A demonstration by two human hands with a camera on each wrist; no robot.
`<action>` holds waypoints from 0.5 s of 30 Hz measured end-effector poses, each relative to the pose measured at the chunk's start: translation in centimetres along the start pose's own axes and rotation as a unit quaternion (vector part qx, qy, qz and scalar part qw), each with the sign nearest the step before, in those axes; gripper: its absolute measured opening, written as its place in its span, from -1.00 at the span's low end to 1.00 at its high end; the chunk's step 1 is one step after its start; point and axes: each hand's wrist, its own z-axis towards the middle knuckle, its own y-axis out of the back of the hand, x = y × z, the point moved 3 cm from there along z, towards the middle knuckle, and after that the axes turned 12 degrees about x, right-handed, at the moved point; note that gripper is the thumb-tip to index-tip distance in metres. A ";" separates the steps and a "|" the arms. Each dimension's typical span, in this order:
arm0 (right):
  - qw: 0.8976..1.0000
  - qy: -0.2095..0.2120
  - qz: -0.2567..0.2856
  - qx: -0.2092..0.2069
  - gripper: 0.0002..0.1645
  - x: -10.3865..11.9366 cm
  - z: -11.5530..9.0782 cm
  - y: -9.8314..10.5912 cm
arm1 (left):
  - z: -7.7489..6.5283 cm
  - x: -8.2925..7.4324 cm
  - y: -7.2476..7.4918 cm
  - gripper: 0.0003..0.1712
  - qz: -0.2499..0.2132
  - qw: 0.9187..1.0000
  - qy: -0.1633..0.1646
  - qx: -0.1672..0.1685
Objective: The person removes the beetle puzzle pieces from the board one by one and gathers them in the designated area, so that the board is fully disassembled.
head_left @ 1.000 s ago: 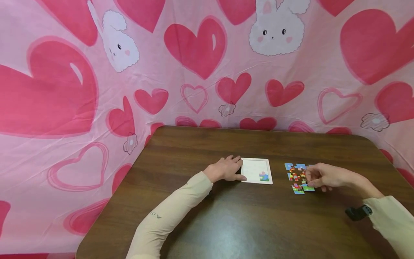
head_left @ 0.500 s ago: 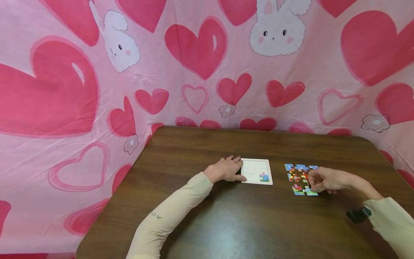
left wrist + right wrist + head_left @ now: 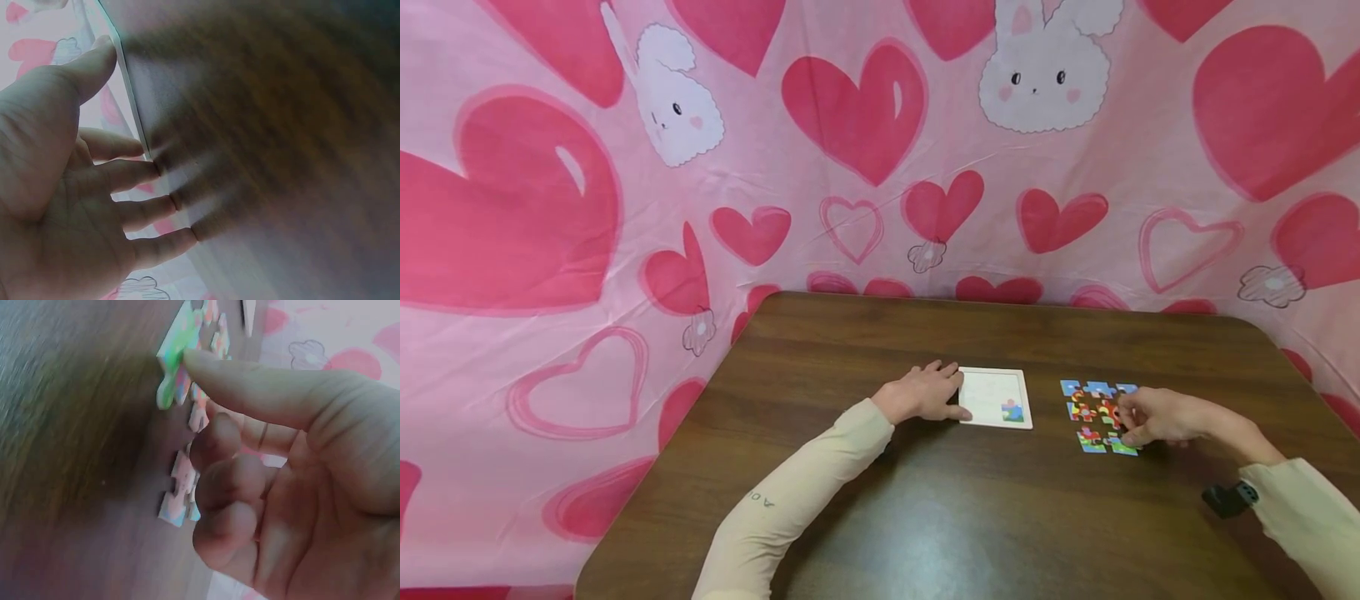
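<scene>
A white square puzzle tray (image 3: 987,390) lies on the table with one puzzle piece (image 3: 1012,411) in its near right corner. My left hand (image 3: 925,392) rests spread at the tray's left edge, its thumb on the near left corner. In the left wrist view the left hand (image 3: 69,169) has nothing in its grip. To the right lie several loose puzzle pieces (image 3: 1099,389). My right hand (image 3: 1165,415) pinches a green puzzle piece (image 3: 1124,446) at the near right of that group. The right wrist view has the thumb on that green piece (image 3: 178,350), with the other fingers curled in.
The brown wooden table (image 3: 910,508) carries the tray and pieces. A pink cloth (image 3: 880,217) with hearts and rabbits hangs behind and beside it. A black device (image 3: 1231,497) sits at my right wrist.
My right hand has shifted slightly right and nearer me, and the green puzzle piece has moved the same way. The left hand and the tray have stayed put.
</scene>
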 end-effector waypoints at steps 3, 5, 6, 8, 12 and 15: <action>1.000 0.028 -0.008 -0.001 -0.68 0.7 0.0 0.0 | -0.1 0.0 0.0 -0.06 0.003 1.000 0.000 0.002; 0.998 0.055 -0.012 -0.005 -0.71 1.3 0.1 0.0 | -0.1 0.0 0.1 -0.06 0.002 1.000 0.002 0.003; 0.998 0.066 -0.015 -0.009 -0.72 1.6 0.2 0.1 | -0.2 0.0 0.1 -0.06 0.001 1.000 0.002 0.002; 0.996 0.082 -0.020 -0.016 -0.75 2.1 0.4 0.1 | -0.2 0.0 0.2 -0.06 0.000 1.000 0.002 0.001; 0.995 0.097 -0.029 -0.022 -0.78 3.2 1.1 0.1 | -0.2 0.0 0.2 -0.06 0.000 1.000 -0.001 -0.001; 0.993 0.105 -0.042 -0.030 -0.80 3.9 1.7 -0.1 | -0.1 0.1 0.1 -0.05 0.001 1.000 -0.001 -0.001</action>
